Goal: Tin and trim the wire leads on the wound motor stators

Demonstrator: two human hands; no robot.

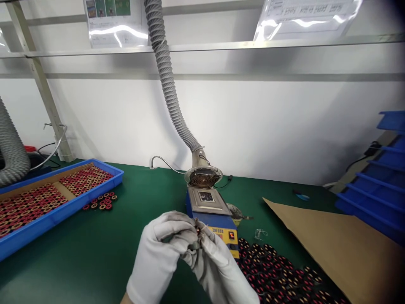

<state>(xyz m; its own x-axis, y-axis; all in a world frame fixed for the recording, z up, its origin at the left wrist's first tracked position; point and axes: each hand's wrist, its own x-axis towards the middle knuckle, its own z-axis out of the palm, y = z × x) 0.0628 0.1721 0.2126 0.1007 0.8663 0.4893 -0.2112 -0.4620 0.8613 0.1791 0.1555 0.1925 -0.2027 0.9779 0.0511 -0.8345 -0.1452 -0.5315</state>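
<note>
My left hand point(167, 245) and my right hand point(218, 257), both in white gloves, meet at the middle front. Their fingertips pinch a small round coil point(198, 230) with a coppery, reddish tint, which the gloves mostly hide. Just behind the fingers stands a blue and yellow solder pot point(221, 221) with a square metal top and a dark bath in its middle. To the right of my right hand lies a pile of small black, red and tan round coils point(275, 270).
At left, a blue tray point(122, 175) holds rows of round coils; several loose coils point(103, 201) lie beside it. An exhaust hose point(171, 93) ends above the pot. At right are a cardboard sheet point(341, 245), stacked blue trays point(376, 190), and wire scraps point(260, 234).
</note>
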